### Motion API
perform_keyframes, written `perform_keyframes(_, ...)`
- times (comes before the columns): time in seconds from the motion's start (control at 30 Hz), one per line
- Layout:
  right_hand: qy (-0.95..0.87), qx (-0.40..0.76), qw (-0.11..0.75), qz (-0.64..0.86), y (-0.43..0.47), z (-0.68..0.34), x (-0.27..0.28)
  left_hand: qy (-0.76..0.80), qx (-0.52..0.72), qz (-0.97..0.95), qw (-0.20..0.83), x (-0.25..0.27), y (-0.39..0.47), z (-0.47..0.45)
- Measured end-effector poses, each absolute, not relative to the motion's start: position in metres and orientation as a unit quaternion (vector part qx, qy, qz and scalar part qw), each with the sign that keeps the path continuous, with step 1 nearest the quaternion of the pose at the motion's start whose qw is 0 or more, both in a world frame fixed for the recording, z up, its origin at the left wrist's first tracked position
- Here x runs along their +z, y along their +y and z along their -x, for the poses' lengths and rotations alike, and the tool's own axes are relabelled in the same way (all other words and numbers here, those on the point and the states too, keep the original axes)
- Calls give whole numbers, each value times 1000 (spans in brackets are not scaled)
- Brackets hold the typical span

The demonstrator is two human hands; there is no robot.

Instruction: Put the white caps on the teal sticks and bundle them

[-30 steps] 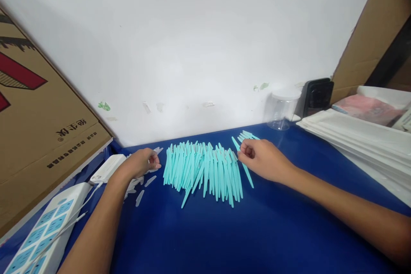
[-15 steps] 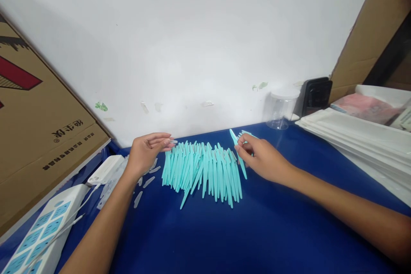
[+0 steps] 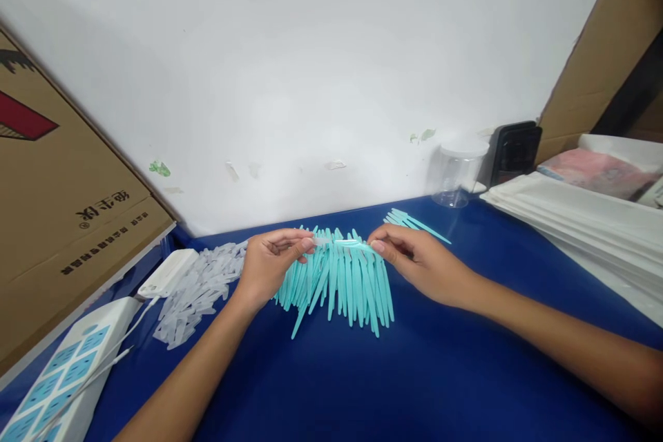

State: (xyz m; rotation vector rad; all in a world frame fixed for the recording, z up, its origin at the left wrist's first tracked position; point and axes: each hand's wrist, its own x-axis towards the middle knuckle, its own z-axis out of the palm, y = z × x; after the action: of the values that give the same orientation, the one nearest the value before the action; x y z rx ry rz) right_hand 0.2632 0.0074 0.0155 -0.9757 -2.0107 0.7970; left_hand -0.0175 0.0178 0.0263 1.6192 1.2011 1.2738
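Between my thumb and fingertips, my left hand (image 3: 282,255) pinches a small translucent blade cover (image 3: 322,240). Facing it, my right hand (image 3: 409,252) grips the handle of a turquoise eyebrow razor (image 3: 352,244), held level with its blade end toward the cover. The cover and the razor's tip meet or nearly meet; I cannot tell if they touch. Below both hands lies a spread pile of similar turquoise razors (image 3: 347,290), handles toward me. Left of my left hand, many loose translucent covers (image 3: 199,290) are heaped, partly behind my wrist.
More razors (image 3: 409,219) lie beyond my right hand on the blue table (image 3: 321,387). A clear jar (image 3: 456,176) stands by the wall beside a black object (image 3: 512,155). White trays (image 3: 564,221) are stacked right; a power strip (image 3: 67,366), white box (image 3: 168,273) and carton (image 3: 77,207) stand left.
My hands have come together above the pile, the left moving right with the cover. The razor in my right hand has turned from near upright to level. More of the cover heap shows.
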Motion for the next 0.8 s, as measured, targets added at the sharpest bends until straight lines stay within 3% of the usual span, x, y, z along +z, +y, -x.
perform_keyframes(0.4, -791, 322, 363, 373, 3, -261, 16, 484, 445, -659, 365, 28, 9, 9)
perform_keyframes(0.67, -787, 351, 367, 351, -5, -257, 14, 455, 432, -648, 433, 23, -4, -2)
perform_keyframes(0.8, -788, 332, 377, 356, -4, -258, 15, 463, 433, -687, 355, 24, -6, -4)
